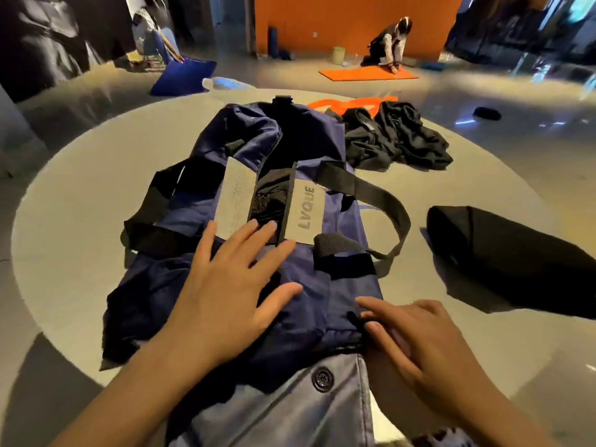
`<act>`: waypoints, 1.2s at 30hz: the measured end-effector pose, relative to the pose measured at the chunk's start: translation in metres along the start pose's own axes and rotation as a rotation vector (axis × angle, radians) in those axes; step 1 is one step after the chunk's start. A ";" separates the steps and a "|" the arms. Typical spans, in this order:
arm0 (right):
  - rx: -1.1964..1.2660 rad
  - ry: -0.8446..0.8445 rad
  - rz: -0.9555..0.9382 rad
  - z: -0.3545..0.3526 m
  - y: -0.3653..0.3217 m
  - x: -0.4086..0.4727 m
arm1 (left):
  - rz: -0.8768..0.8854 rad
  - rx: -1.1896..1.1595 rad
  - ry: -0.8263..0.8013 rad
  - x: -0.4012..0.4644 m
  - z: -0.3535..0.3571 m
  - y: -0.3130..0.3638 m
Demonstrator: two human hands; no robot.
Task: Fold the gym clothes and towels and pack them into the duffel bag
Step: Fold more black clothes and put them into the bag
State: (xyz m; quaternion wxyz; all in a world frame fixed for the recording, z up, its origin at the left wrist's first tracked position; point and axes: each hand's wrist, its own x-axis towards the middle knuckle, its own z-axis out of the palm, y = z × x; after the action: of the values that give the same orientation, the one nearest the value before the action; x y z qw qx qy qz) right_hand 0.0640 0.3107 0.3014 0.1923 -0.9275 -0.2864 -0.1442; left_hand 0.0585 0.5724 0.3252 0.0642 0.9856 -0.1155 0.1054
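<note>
From the head view, the navy duffel bag point(309, 279) lies along the middle of a round grey table point(80, 201), its top gaping open. The left hand point(225, 285) rests flat on the bag's near half, fingers spread. The right hand point(416, 343) pinches the bag's near right edge. Beyond the bag lies crumpled black clothing point(400, 140); to its right, a black pouch point(516, 256).

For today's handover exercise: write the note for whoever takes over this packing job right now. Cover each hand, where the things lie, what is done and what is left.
Left hand: open, flat on the navy duffel bag.
Right hand: fingers at the bag's near right edge; grip unclear.
Bag lies on the round table, its top gaping open.
Black clothes lie crumpled beyond the bag, unfolded.
Left: fold them, pack them.
</note>
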 end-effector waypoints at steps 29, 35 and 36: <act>-0.001 -0.152 0.456 -0.011 0.041 0.140 | -0.160 -0.144 -0.027 0.128 -0.001 -0.017; 0.255 -0.084 0.497 0.001 0.036 0.157 | -0.165 -0.141 0.035 0.132 0.003 -0.019; 0.274 -0.059 0.468 -0.003 0.034 0.158 | -0.160 -0.137 0.045 0.132 -0.001 -0.020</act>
State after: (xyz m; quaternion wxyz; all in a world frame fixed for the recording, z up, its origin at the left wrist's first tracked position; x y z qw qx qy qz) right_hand 0.2092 0.3593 0.3543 0.3356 -0.9376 -0.0866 -0.0288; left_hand 0.1883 0.5634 0.3533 0.1424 0.9824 -0.0419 0.1137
